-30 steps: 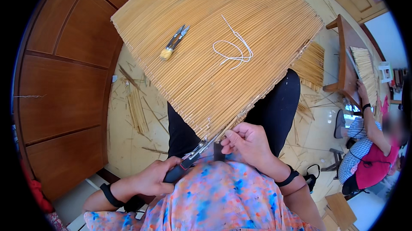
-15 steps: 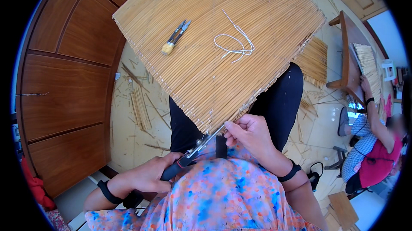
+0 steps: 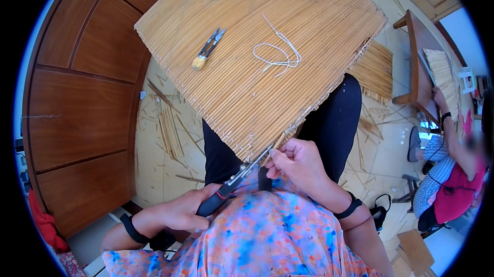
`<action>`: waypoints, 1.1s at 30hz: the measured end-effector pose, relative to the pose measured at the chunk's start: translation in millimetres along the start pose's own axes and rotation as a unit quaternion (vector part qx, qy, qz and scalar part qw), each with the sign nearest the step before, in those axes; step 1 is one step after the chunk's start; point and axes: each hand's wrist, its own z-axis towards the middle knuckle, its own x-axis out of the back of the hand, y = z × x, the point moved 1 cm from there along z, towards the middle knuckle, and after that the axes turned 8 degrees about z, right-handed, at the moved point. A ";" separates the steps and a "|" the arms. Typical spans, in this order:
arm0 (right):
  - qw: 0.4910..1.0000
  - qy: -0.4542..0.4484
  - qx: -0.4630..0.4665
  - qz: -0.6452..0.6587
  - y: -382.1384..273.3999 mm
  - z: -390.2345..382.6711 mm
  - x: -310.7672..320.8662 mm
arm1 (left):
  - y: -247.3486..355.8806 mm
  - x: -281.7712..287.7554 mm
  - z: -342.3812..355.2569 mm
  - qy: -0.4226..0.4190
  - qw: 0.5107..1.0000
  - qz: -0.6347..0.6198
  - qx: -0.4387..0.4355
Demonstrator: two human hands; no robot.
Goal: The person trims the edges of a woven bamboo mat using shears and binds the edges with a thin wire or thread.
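Observation:
A large mat of thin tan reeds (image 3: 267, 91) bound with thread lies across my lap, its near corner pointing at my waist. My left hand (image 3: 188, 207) is closed around the black-and-red handle of a plier-like hand tool (image 3: 234, 180). The tool's long, narrow metal end reaches along the mat's near right edge. Beside that metal end, my right hand (image 3: 298, 159) pinches the reed edge between thumb and fingers. On the mat lie small thread snips (image 3: 208, 49) with a yellowish wrapped end, and a loose loop of white cord (image 3: 280, 58).
Loose reeds (image 3: 170, 133) litter the floor at left, beside a brown wooden cabinet (image 3: 82, 107). A smaller reed piece (image 3: 375, 73) lies right of my knee. Farther right, a person (image 3: 447, 174) works at a wooden table (image 3: 419, 71) with another reed mat (image 3: 441, 71).
The tool's metal end has moved slightly up along the mat's edge, and a reed end now stands out beside it. The mat has shifted slightly to the left.

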 end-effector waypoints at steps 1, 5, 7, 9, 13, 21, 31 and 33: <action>1.000 0.001 0.000 0.001 1.1 0.0 0.7 | 1.3 -0.1 0.2 -0.005 1.000 -0.019 0.008; 1.000 -0.015 0.002 -0.004 2.3 0.5 2.5 | 1.3 1.1 -0.9 -0.008 1.000 -0.009 -0.004; 0.999 -0.025 -0.004 -0.023 0.4 0.3 2.8 | 0.6 1.7 -1.0 -0.010 1.000 -0.007 -0.016; 0.999 -0.021 -0.011 -0.038 -1.0 0.2 2.8 | 2.8 2.8 -1.0 -0.017 1.000 -0.006 -0.005; 0.999 -0.021 -0.034 -0.024 -2.1 0.2 4.8 | 0.0 1.3 0.3 -0.015 1.000 -0.012 -0.016; 0.998 -0.035 -0.050 -0.013 3.5 1.0 7.5 | 1.7 1.4 2.5 -0.024 0.999 -0.019 -0.015; 0.999 -0.043 -0.025 -0.006 5.8 -0.8 3.7 | 2.8 -1.4 12.5 -0.016 0.998 -0.059 -0.026; 0.998 -0.048 -0.023 -0.021 6.6 0.0 5.2 | 3.4 1.1 13.3 -0.017 0.998 -0.044 -0.030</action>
